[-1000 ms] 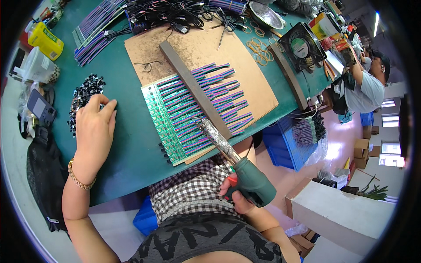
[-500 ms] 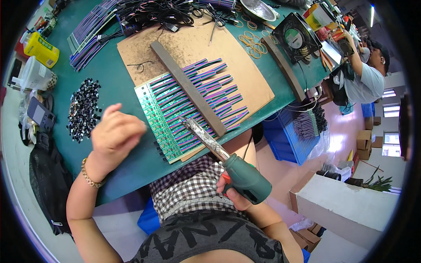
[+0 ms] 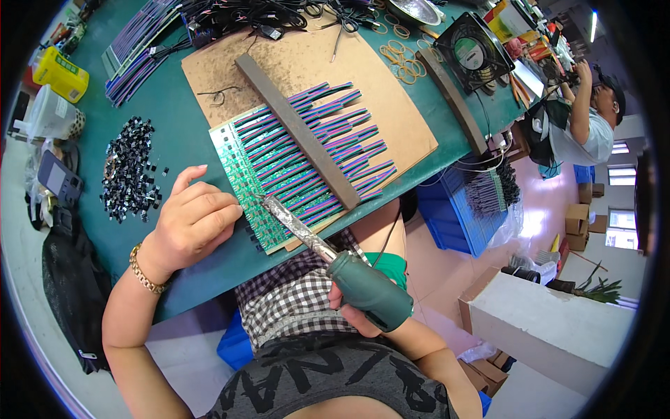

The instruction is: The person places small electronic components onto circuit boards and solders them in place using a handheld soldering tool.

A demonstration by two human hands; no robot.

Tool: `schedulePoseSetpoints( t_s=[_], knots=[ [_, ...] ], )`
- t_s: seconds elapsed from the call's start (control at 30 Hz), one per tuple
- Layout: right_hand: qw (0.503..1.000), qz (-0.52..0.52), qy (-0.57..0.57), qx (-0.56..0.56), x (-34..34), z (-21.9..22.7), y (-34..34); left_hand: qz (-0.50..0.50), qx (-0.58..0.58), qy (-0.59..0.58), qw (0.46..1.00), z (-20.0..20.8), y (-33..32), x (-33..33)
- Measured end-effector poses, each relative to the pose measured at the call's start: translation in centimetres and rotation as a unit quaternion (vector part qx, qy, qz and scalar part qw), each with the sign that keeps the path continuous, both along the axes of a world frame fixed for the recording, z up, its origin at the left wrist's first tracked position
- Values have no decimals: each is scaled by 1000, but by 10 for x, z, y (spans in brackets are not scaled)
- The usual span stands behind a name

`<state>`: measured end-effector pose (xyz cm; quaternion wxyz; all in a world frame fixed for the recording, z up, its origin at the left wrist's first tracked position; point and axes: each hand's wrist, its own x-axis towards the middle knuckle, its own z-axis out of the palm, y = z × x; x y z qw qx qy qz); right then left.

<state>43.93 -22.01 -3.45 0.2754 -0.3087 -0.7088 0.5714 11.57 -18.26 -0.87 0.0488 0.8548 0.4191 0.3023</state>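
Observation:
My right hand [image 3: 352, 312] is wrapped round the dark green handle of a soldering iron [image 3: 300, 229]. Its metal tip is over the green circuit boards [image 3: 246, 183], at or just above their pads. Beside the boards' left edge is my left hand [image 3: 195, 225], thumb and forefinger pinched together, one finger raised. Whatever the pinch holds is too small to make out. Bundles of multicoloured flat wires [image 3: 300, 143] run right from the boards. A dark bar [image 3: 296, 129] lies across the wires. Under everything is a brown cardboard sheet [image 3: 391, 105].
Small black parts [image 3: 130, 171] are heaped left of my left hand. A black fan [image 3: 472, 52], rubber bands [image 3: 403, 61] and a second bar [image 3: 452, 105] lie at the right. Black cables [image 3: 244, 17] pile up at the back. Another person [image 3: 593, 115] works at far right.
The soldering iron has moved left, its tip going from the wires to the boards. My left hand has come closer to the boards' edge.

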Motion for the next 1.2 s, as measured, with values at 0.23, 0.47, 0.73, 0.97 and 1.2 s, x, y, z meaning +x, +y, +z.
schedulePoseSetpoints(
  t_s=[0.23, 0.47, 0.73, 0.97, 1.2],
  knots=[
    [999, -11, 20, 47, -6, -3, 0, -13, 16, 15, 1000, 3, 3, -1],
    [999, -26, 23, 40, -6, -8, -8, -9, 0, 1, 1000, 2, 1, 0],
    [992, -51, -37, -110, -8, -3, -11, -12, 0, 10, 1000, 2, 2, 0],
    [999, 36, -40, 2, 1, -19, -13, -10, 5, 6, 1000, 2, 2, 0],
    [999, 27, -37, 15, 6, -24, -16, -9, 7, 8, 1000, 0, 0, 0]
  ],
)
